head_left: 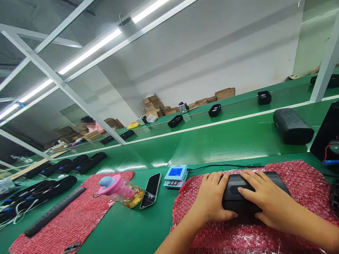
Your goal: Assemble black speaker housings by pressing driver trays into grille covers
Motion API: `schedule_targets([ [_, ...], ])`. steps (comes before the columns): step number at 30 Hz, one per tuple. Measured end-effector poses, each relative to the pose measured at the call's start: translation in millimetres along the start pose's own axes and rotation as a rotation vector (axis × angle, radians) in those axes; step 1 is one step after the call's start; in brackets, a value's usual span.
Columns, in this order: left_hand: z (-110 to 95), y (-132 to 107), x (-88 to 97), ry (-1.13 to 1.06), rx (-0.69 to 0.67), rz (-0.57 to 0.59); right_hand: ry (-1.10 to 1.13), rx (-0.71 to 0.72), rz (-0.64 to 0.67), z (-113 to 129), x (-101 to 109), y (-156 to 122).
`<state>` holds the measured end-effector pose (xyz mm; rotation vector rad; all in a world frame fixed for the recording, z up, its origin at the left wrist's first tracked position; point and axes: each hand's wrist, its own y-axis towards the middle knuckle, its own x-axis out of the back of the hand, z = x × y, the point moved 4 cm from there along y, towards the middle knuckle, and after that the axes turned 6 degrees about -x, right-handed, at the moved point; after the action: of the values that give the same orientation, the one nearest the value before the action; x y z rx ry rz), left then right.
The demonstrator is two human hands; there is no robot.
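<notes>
A black speaker housing (243, 207) with a rounded body and an oval recess lies on red bubble wrap (217, 240). My left hand (209, 199) grips its left end, fingers over the top and thumb along the near side. On its right part rests my right hand (275, 197), with fingers over the far edge and thumb at the near side. Both hands partly cover the housing, and its underside is hidden. Left of the bubble wrap sits a light blue meter (175, 174) with a lit screen and a cable.
A phone (150, 190) and a pink-lidded bottle (123, 190) lie on the green bench. Farther left are a long dark bar (55, 211) and several wired black housings (39, 190). Another black housing (292, 127) stands at right. Beyond, a person (92, 125) sits near cardboard boxes.
</notes>
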<state>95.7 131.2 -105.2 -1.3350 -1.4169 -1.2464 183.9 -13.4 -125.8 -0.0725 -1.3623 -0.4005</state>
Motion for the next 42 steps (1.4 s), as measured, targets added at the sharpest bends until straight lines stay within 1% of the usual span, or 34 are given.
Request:
schedule_targets([
  [3,-0.6,-0.3,-0.2,-0.002,-0.001,0.001,0.022,-0.029,0.043,3.0,2.0,2.1],
  [7,-1.1,0.5,0.9,-0.01,0.005,0.007,0.057,-0.059,0.066,6.6,7.4,5.2],
  [10,-1.0,1.6,2.3,-0.013,0.012,0.013,0.102,-0.056,0.081,1.7,14.1,5.4],
  [13,-1.1,2.4,3.3,-0.013,0.012,0.011,0.217,-0.016,0.088,-8.0,20.7,3.0],
  [15,-1.3,2.5,3.4,-0.01,0.005,0.005,0.252,0.02,0.055,-12.7,22.7,1.0],
  [18,-1.9,1.6,2.4,-0.003,-0.001,-0.001,0.175,0.045,-0.044,-12.9,21.1,-1.2],
  [20,-2.4,0.8,1.5,0.002,0.0,0.0,0.128,0.053,-0.087,-9.3,18.6,-1.8],
  [25,-3.1,0.3,0.8,0.011,0.009,0.006,0.117,0.049,-0.084,-2.8,17.3,-1.6],
  [29,-3.4,0.3,1.1,0.015,0.02,0.014,0.13,0.035,-0.073,-2.5,17.5,-1.1],
  [33,-3.8,0.3,1.3,0.022,0.02,0.018,0.126,0.049,-0.074,-2.9,17.9,0.7],
  [39,-3.0,0.3,1.2,0.016,-0.002,-0.004,0.16,0.116,-0.06,-15.2,24.3,-0.9],
  [42,-2.5,-0.8,-0.1,0.022,-0.012,-0.013,0.14,0.159,-0.118,-21.3,23.2,-3.8],
])
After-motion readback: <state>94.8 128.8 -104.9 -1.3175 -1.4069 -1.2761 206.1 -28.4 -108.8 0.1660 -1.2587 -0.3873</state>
